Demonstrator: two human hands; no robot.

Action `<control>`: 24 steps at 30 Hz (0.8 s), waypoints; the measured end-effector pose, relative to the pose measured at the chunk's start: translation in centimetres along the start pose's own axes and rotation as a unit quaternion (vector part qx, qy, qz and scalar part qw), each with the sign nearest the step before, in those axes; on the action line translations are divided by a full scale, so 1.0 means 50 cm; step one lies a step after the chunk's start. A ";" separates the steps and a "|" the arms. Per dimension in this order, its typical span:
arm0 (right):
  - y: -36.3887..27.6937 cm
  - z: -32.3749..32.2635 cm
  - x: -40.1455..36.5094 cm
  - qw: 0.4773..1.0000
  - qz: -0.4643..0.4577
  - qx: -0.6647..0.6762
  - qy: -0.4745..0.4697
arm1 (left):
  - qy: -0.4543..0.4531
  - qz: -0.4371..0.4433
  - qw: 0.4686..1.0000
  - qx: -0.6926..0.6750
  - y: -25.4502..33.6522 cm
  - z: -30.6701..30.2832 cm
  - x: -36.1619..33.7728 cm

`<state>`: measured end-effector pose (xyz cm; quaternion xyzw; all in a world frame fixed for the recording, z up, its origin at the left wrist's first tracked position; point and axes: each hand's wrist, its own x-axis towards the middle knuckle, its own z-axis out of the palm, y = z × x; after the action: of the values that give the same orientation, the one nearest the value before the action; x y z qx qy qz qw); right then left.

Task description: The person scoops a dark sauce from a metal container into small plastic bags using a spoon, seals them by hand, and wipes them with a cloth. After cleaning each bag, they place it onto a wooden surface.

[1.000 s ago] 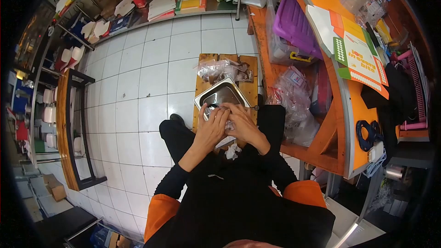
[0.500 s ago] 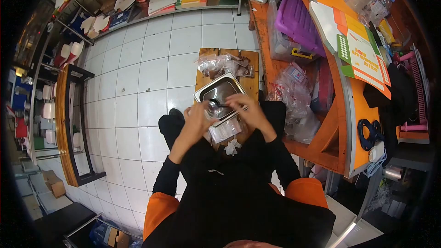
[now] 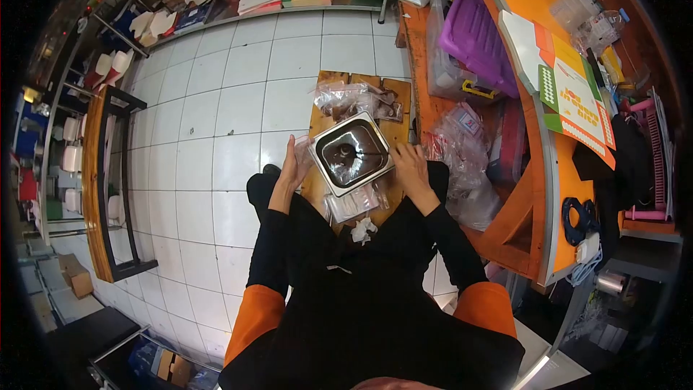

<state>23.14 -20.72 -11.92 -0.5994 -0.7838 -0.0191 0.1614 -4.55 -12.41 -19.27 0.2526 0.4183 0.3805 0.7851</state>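
Observation:
A square steel pan (image 3: pixel 352 153) with dark contents sits on a small wooden stool (image 3: pixel 399 132) in front of my knees. My left hand (image 3: pixel 294 167) is at the pan's left edge, its fingers closed on a small clear plastic bag (image 3: pixel 302 147). To the right of the pan, my right hand (image 3: pixel 411 166) rests with fingers spread and nothing in it. Flat clear bags (image 3: pixel 352 204) lie at the pan's near side, with a crumpled white scrap (image 3: pixel 363 230) just below them on my lap.
More filled plastic bags (image 3: pixel 354 100) are heaped at the stool's far end. An orange counter (image 3: pixel 556 137) with shelves, a purple crate (image 3: pixel 473 36) and bulging plastic bags (image 3: pixel 462 152) stands on the right. White tiled floor (image 3: pixel 224 115) stretches left to a wooden rack (image 3: pixel 97 180).
My hands were together over the pan, working on a small bag. They have now drawn apart to either side of the pan, the left one keeping the bag.

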 end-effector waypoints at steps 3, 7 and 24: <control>0.008 -0.008 0.003 0.998 -0.008 -0.063 0.027 | -0.017 0.003 1.000 0.013 -0.005 0.006 0.013; 0.009 0.004 -0.010 0.997 -0.025 -0.026 -0.062 | -0.046 -0.001 0.999 0.007 0.000 0.009 0.012; -0.007 -0.022 -0.084 0.987 0.116 0.060 0.092 | -0.027 0.038 0.999 -0.017 0.006 0.052 0.000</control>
<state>24.03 -25.01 -11.96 -0.6712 -0.6906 -0.0081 0.2692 -2.46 -12.42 -17.70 0.2656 0.3802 0.4102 0.7852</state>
